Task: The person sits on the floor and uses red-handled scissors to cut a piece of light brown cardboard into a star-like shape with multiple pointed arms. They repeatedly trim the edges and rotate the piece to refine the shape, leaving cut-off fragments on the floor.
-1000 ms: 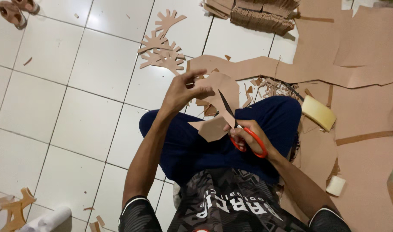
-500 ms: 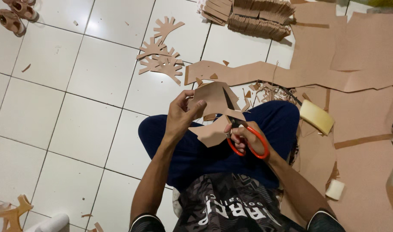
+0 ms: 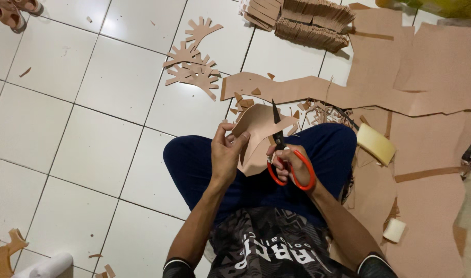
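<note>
The cardboard piece [image 3: 256,135] sits at frame centre, held above the person's lap in dark blue trousers [image 3: 204,164], approx. level with both hands. Judged from its look it is light, thin and semi-stiff — it holds a shallow curl without drooping, yet should crease if pinched hard, and narrow cut tabs would likely tear first. Best hold is along the left edge, away from the blade path, w/ thumb on top and fingers beneath; a grip too near the cut line risks buckling the sheet. The left hand [image 3: 226,153] is closed in a pinch on that left edge, fingers wrapped under. The right hand [image 3: 292,163] is closed through the orange loops of the scissors [image 3: 284,154], gripping them, dark blades pointing toward the top of the frame and crossing the piece's right side; whether the blades are parted cannot be told. Appearance: plain tan-brown, matte, irregular curved outline, no print visible. Upper centre of the frame, branched cut-outs [image 3: 192,64] of the same material lie on the white tiled floor [image 3: 81,128] — right side of frame, large cardboard sheets [image 3: 426,77] and a pale yellow sponge block [image 3: 375,144].
</note>
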`<state>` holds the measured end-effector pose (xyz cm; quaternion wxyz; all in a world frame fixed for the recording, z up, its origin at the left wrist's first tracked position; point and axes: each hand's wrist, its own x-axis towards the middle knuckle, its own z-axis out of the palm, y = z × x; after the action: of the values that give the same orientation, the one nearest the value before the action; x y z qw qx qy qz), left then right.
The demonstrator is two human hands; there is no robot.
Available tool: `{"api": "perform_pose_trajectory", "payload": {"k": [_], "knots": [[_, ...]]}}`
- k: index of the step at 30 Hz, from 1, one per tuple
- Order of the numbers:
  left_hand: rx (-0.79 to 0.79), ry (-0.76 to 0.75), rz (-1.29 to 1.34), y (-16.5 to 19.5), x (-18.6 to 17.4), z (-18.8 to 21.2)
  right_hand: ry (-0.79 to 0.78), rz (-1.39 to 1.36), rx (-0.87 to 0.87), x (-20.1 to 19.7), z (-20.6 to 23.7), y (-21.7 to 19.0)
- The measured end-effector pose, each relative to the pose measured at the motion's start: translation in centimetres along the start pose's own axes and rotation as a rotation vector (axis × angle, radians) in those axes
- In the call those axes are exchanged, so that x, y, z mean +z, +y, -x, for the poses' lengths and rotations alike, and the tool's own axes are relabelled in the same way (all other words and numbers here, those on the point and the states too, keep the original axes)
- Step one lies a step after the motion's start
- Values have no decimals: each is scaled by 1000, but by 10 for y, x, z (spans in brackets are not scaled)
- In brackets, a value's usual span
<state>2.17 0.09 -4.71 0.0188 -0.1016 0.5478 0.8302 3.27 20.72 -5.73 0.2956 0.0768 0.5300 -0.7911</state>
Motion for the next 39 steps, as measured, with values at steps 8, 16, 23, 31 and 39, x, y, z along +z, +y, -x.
{"api": "perform_pose_trajectory", "payload": {"k": [8,16,23,31,39], "knots": [[-115,93,318,-39,13,11,93,-31,-94,6,-7,17],[-162,115,449,-57,19,18,208,-21,-93,16,-10,26],[-142,93,297,-43,16,18,396,11,-181,7,-19,45],[346,-61,-690,11,-8,-8,204,137,-312,-30,-31,14],[212,37,-266,-49,34,0,351,131,-520,-4,-43,38]]}}
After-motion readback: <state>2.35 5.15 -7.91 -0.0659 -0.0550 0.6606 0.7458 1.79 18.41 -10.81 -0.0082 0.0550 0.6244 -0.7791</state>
